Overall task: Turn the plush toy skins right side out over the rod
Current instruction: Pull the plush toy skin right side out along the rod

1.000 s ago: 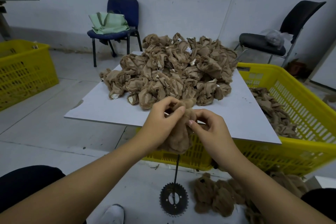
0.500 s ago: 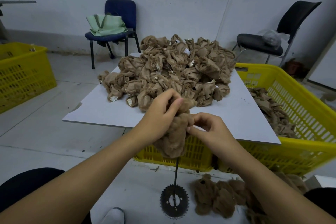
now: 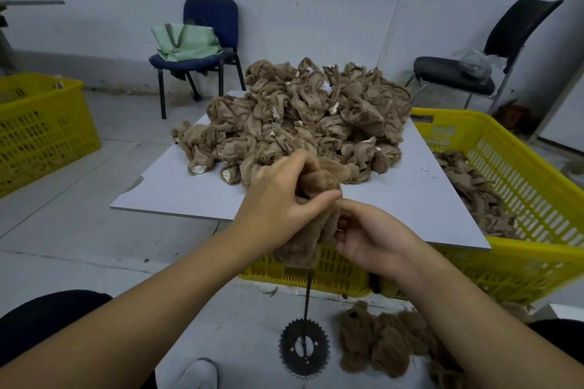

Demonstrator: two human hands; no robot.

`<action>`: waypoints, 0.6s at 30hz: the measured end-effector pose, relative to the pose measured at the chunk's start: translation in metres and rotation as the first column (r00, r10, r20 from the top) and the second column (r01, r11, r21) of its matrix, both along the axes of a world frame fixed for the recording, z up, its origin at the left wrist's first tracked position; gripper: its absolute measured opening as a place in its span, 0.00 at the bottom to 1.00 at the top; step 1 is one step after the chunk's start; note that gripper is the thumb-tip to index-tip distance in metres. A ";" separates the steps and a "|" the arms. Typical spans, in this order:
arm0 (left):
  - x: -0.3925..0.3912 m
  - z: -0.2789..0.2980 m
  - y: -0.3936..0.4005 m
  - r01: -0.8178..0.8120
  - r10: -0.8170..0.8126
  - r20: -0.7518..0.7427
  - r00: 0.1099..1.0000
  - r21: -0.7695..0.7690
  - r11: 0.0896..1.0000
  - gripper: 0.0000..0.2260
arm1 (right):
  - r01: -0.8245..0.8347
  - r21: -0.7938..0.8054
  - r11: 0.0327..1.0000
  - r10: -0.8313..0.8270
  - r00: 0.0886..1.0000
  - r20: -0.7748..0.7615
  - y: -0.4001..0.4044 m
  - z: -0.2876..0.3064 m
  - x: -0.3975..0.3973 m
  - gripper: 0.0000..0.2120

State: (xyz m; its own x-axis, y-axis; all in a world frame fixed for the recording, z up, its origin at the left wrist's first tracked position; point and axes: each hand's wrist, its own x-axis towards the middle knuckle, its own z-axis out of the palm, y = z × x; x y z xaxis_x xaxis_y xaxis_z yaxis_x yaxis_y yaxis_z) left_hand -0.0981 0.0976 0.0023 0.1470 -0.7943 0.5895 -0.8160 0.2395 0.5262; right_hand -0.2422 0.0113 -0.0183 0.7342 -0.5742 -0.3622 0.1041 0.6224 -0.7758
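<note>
I'm midway through turning one plush skin (image 3: pixel 311 227), which sits on top of the thin black rod (image 3: pixel 307 303) that rises from a toothed sprocket base (image 3: pixel 304 350) on the floor between my knees. My left hand (image 3: pixel 281 202) has its grip closed around the upper part of the skin, thumb laid across the front and fingers wrapped over the bunched top. My right hand (image 3: pixel 369 232) pinches the fabric on the skin's right side, fingers curled into it. The furry face shows on the lower part, so I judge the turning is well along but the top is not yet out.

Next, I think, both hands should draw the fabric down along the rod until the last tucked part pops through, pulling evenly so the rod tip does not poke through a seam.

Compared with a second ago, my left hand has climbed higher over the skin and my right has moved in closer under it, and the view has tilted slightly.

The white worktop (image 3: pixel 410 199) beyond carries the heap of unturned skins (image 3: pixel 297 123), pale backing outward. It rests on a yellow crate (image 3: pixel 505 174) that holds more skins. Finished furry skins (image 3: pixel 379 341) lie on the floor just right of the sprocket.
</note>
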 end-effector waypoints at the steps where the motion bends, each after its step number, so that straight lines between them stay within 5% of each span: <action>1: -0.001 0.000 0.002 -0.070 0.069 0.020 0.997 0.042 0.997 0.17 | 0.018 0.025 1.000 -0.018 0.999 0.034 -0.001 -0.001 0.000 0.09; 5: -0.003 -0.003 0.005 -0.155 0.134 0.093 0.987 0.274 0.949 0.21 | 0.040 0.063 0.997 -0.048 0.990 0.133 0.001 -0.005 -0.001 0.13; 11: -0.006 0.004 0.012 -0.092 0.092 0.009 0.996 0.106 0.990 0.12 | 0.095 -0.010 0.995 -0.091 0.979 0.182 0.001 -0.005 0.001 0.12; 18: -0.003 -0.004 0.013 -0.084 0.089 0.000 0.996 0.314 0.946 0.12 | 0.107 -0.156 0.982 -0.101 0.994 0.048 0.002 -0.016 -0.003 0.06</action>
